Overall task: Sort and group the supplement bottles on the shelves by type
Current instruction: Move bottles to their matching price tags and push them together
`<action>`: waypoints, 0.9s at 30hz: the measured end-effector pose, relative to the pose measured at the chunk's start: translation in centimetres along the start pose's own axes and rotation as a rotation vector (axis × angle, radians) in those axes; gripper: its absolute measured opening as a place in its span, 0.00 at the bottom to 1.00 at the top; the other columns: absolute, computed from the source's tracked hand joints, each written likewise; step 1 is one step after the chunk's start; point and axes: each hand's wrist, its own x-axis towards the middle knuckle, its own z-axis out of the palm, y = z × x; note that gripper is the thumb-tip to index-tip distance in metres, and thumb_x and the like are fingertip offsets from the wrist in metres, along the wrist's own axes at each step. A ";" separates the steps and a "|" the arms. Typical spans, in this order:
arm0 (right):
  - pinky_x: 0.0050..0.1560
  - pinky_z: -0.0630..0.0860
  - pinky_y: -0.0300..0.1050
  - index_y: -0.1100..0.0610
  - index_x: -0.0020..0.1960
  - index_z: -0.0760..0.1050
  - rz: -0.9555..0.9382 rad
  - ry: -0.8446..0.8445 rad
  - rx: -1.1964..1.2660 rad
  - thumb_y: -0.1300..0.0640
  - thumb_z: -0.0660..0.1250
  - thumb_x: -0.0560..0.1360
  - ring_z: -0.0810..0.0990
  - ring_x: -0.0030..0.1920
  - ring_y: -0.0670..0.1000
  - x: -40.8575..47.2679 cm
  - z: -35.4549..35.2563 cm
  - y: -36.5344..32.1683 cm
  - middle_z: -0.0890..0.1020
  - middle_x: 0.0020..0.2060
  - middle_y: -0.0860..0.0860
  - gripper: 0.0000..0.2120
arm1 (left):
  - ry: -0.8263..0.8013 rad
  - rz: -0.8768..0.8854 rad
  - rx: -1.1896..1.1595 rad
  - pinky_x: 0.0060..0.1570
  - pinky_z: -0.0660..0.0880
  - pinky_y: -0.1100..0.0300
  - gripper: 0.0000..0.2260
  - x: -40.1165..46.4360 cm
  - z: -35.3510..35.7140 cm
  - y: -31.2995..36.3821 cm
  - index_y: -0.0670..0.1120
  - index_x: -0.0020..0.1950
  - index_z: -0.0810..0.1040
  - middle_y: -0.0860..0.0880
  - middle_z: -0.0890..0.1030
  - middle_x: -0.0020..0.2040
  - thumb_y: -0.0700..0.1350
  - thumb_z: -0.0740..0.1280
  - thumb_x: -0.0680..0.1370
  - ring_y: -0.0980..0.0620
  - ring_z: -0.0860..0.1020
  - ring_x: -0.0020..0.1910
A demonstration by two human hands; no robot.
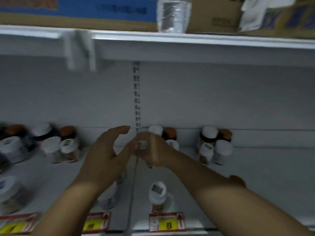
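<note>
— What is seen at the fingers?

— A small white-capped supplement bottle (141, 144) is gripped by the curled fingers of the right hand (154, 151), at the middle of the white metal shelf (255, 167), just in front of the back wall's slotted upright strip (137, 94). The left hand (105, 157) is held just beside it, its fingers straight and loosely spread, the thumb reaching toward the bottle; whether contact is made cannot be told through the blur.

— And farther out?

— Just behind the right hand, a white-capped and an orange-capped bottle (169, 133) are stood against the back wall. A cluster of white- and orange-capped bottles (215, 145) is grouped to the right, and a larger mixed cluster (51, 143) is gathered at far left. A single white-capped bottle with a square label on its lid (157, 193) is placed near the shelf's front edge, between the forearms. Another white-lidded jar (10, 193) is seen at near left.

— The shelf front?

— Red-and-yellow price tags (166, 222) are fixed along the near edge. On the upper shelf, brown cardboard boxes (76, 12) and a clear plastic bottle (173, 14) are stored.
</note>
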 end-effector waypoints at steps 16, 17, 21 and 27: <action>0.45 0.68 0.43 0.63 0.51 0.78 0.005 -0.183 -0.801 0.63 0.64 0.73 0.76 0.52 0.58 -6.8 -15.7 11.5 0.79 0.51 0.61 0.08 | -0.238 -0.107 -0.180 0.49 0.64 0.78 0.12 -1.4 15.2 7.3 0.53 0.59 0.77 0.62 0.76 0.54 0.47 0.66 0.75 0.61 0.74 0.57; 0.43 0.66 0.43 0.62 0.48 0.77 -0.007 -0.197 -0.796 0.65 0.64 0.73 0.76 0.49 0.57 -6.8 -15.7 11.6 0.79 0.49 0.61 0.05 | -0.239 -0.122 -0.171 0.48 0.65 0.78 0.11 -1.7 15.2 7.1 0.53 0.58 0.77 0.63 0.76 0.53 0.47 0.66 0.75 0.59 0.74 0.56; 0.36 0.61 0.42 0.56 0.43 0.70 -0.039 -0.208 -0.754 0.67 0.64 0.71 0.71 0.42 0.51 -7.1 -15.4 11.9 0.73 0.36 0.53 0.07 | -0.212 -0.176 -0.179 0.45 0.68 0.75 0.09 -2.5 14.6 6.9 0.60 0.51 0.76 0.61 0.78 0.52 0.47 0.67 0.75 0.57 0.76 0.54; 0.34 0.69 0.22 0.54 0.49 0.79 0.064 0.010 -0.244 0.56 0.72 0.69 0.76 0.38 0.39 -7.8 -17.1 9.0 0.79 0.40 0.42 0.09 | -0.264 -0.269 -0.251 0.53 0.69 0.64 0.19 -3.0 13.3 7.0 0.59 0.58 0.74 0.60 0.75 0.56 0.49 0.73 0.69 0.57 0.74 0.56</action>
